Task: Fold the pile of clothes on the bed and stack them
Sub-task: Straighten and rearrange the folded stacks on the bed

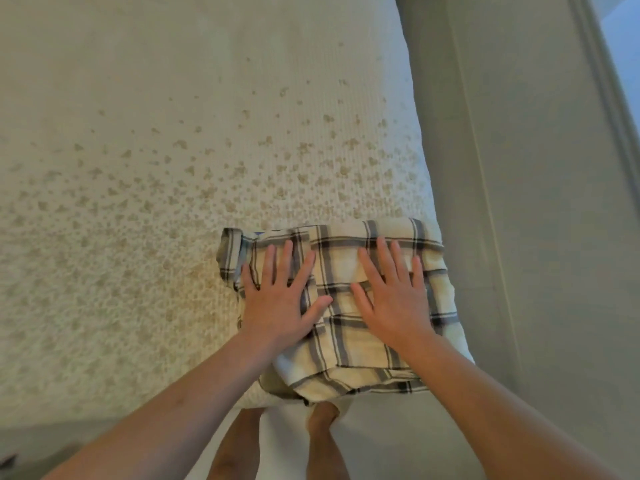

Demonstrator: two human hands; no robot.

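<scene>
Smoothing a folded plaid shirt at the bed's corner.
I have my left hand and right hand flat, fingers spread, pressing the plaid shirt on the bed; next I'd judge it needs stacking.

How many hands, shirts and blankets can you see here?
Open flat hands pressing on the shirt: 2, left hand and right hand
Folded cream and grey plaid fabric shirt: 1
Cream speckled bed blanket: 1
Total: 4
</scene>
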